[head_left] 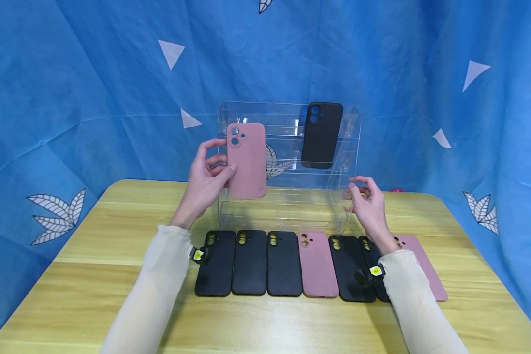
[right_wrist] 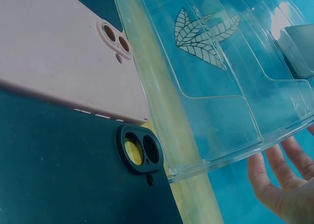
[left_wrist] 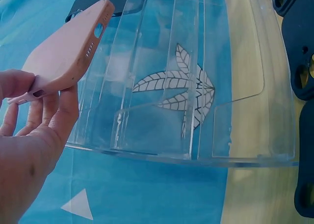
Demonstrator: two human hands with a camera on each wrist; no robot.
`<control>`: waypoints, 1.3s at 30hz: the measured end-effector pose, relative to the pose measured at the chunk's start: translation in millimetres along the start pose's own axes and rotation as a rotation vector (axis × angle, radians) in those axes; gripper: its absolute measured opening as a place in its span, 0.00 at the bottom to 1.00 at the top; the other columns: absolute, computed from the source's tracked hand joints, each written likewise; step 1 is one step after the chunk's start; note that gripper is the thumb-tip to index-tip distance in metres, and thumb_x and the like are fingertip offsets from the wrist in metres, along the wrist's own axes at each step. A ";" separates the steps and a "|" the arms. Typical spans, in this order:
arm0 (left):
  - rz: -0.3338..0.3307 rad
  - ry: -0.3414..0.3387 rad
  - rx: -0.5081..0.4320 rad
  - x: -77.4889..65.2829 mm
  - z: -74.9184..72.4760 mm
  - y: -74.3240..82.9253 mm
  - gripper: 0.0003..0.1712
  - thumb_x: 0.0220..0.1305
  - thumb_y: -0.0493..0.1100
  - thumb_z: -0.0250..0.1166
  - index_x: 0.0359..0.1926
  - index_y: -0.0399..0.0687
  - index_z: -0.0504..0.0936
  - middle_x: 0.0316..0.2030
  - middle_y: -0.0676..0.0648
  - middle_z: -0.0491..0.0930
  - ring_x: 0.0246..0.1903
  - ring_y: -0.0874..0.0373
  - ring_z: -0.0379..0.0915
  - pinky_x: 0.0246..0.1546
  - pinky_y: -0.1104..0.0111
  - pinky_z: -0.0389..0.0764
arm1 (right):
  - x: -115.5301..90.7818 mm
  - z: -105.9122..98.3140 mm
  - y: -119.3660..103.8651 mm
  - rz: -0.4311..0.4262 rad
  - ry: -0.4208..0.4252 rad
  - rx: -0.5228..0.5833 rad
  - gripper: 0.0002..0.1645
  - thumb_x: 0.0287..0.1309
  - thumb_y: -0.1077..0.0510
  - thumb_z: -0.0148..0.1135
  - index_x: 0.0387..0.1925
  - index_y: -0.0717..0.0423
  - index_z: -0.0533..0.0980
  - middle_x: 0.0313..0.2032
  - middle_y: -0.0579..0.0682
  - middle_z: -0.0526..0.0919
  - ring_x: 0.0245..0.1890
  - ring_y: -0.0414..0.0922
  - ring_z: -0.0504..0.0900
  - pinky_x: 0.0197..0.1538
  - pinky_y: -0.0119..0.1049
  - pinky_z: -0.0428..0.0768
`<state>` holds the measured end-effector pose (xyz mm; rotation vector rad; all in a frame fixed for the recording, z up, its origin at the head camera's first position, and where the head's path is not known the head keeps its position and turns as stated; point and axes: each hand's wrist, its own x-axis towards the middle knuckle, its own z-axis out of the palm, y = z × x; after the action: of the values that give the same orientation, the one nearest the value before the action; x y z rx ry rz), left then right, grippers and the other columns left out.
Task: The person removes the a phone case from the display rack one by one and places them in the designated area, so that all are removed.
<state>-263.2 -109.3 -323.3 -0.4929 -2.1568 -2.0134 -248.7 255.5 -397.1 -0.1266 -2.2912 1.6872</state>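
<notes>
My left hand (head_left: 207,174) holds a pink phone case (head_left: 250,162) upright by its left edge, in front of the clear tiered stand (head_left: 287,209). In the left wrist view the thumb lies on one face of that case (left_wrist: 68,47) and the fingers support the other side. A black phone case (head_left: 322,135) leans on an upper tier at the stand's right. Beside the stand's right side panel is my right hand (head_left: 369,201), its fingertips at the panel's outer edge; in the right wrist view the fingers (right_wrist: 279,167) are fairly straight and hold nothing.
Several phone cases lie in a row before the stand, among them a black case (head_left: 214,265), a pink case (head_left: 318,265) and, at the right end, another pink case (head_left: 429,275). A blue patterned curtain (head_left: 93,98) hangs behind the wooden table (head_left: 102,275).
</notes>
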 end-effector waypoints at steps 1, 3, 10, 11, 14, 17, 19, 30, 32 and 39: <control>-0.001 -0.002 -0.002 -0.7 -0.7 -0.1 0.31 0.72 0.34 0.60 0.70 0.58 0.62 0.41 0.50 0.78 0.37 0.60 0.83 0.35 0.66 0.89 | 0.1 -0.2 -0.2 0.002 0.000 0.000 0.22 0.77 0.48 0.49 0.63 0.55 0.68 0.49 0.47 0.77 0.43 0.37 0.82 0.36 0.29 0.88; 0.000 -0.008 -0.003 -1.9 -2.4 -0.3 0.31 0.73 0.34 0.60 0.71 0.59 0.62 0.41 0.49 0.78 0.37 0.60 0.83 0.35 0.66 0.89 | 0.5 -0.1 -0.8 0.005 -0.001 0.001 0.22 0.77 0.47 0.49 0.63 0.54 0.68 0.47 0.47 0.77 0.43 0.38 0.82 0.36 0.30 0.88; -0.015 -0.031 0.005 -6.2 -8.8 -3.5 0.32 0.73 0.34 0.59 0.72 0.58 0.60 0.41 0.48 0.76 0.37 0.61 0.83 0.36 0.64 0.89 | 0.6 -0.1 -2.7 0.010 -0.007 -0.004 0.23 0.77 0.47 0.49 0.64 0.54 0.68 0.47 0.48 0.77 0.44 0.41 0.82 0.37 0.30 0.88; -0.017 -0.032 0.007 -6.9 -9.7 -4.1 0.33 0.73 0.34 0.59 0.72 0.58 0.60 0.41 0.48 0.76 0.37 0.61 0.83 0.35 0.64 0.89 | 0.5 -0.2 -2.8 0.009 -0.007 -0.005 0.23 0.77 0.47 0.49 0.64 0.54 0.68 0.47 0.48 0.77 0.44 0.41 0.82 0.37 0.30 0.88; -0.022 -0.042 0.005 -8.7 -12.4 -5.8 0.33 0.73 0.34 0.59 0.73 0.58 0.59 0.42 0.48 0.77 0.36 0.60 0.83 0.35 0.64 0.89 | 0.6 0.0 -3.2 0.012 -0.008 0.000 0.23 0.77 0.47 0.48 0.64 0.55 0.68 0.47 0.48 0.77 0.44 0.40 0.82 0.37 0.30 0.88; -0.033 -0.057 0.013 -11.3 -15.6 -6.3 0.34 0.73 0.33 0.59 0.73 0.59 0.58 0.42 0.49 0.77 0.35 0.60 0.82 0.35 0.64 0.88 | 1.0 0.1 -3.2 0.023 -0.007 0.011 0.24 0.78 0.48 0.48 0.66 0.56 0.67 0.49 0.52 0.77 0.44 0.39 0.81 0.37 0.30 0.88; -0.042 -0.069 0.019 -13.4 -18.0 -6.7 0.35 0.73 0.33 0.58 0.74 0.60 0.57 0.43 0.49 0.77 0.34 0.60 0.82 0.35 0.64 0.88 | 1.1 0.3 -3.1 0.028 -0.004 0.013 0.24 0.77 0.49 0.48 0.66 0.56 0.67 0.50 0.53 0.77 0.44 0.39 0.81 0.37 0.30 0.88; -0.084 -0.092 0.028 -22.6 -30.2 -9.7 0.36 0.74 0.33 0.58 0.74 0.60 0.54 0.44 0.48 0.76 0.33 0.60 0.82 0.36 0.62 0.89 | -0.9 -1.3 -0.8 0.014 -0.012 0.003 0.23 0.78 0.47 0.48 0.64 0.54 0.68 0.47 0.46 0.76 0.44 0.40 0.82 0.37 0.30 0.88; -0.085 -0.093 0.034 -24.7 -32.6 -10.1 0.36 0.74 0.33 0.58 0.74 0.60 0.54 0.44 0.48 0.76 0.33 0.60 0.82 0.37 0.61 0.90 | -1.0 -1.4 -0.7 0.014 -0.015 0.002 0.23 0.78 0.47 0.48 0.64 0.54 0.68 0.48 0.48 0.76 0.44 0.41 0.82 0.37 0.30 0.88; -0.110 -0.098 0.067 -34.1 -42.3 -10.9 0.36 0.74 0.35 0.58 0.75 0.59 0.53 0.45 0.48 0.75 0.36 0.60 0.85 0.38 0.62 0.90 | -1.3 -1.1 -2.4 0.012 -0.012 -0.001 0.22 0.78 0.47 0.48 0.63 0.54 0.68 0.49 0.52 0.77 0.46 0.43 0.82 0.37 0.30 0.88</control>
<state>-239.7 -156.3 -341.0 -0.4829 -2.3492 -2.0035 -246.9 255.4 -394.9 -0.1312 -2.3051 1.6970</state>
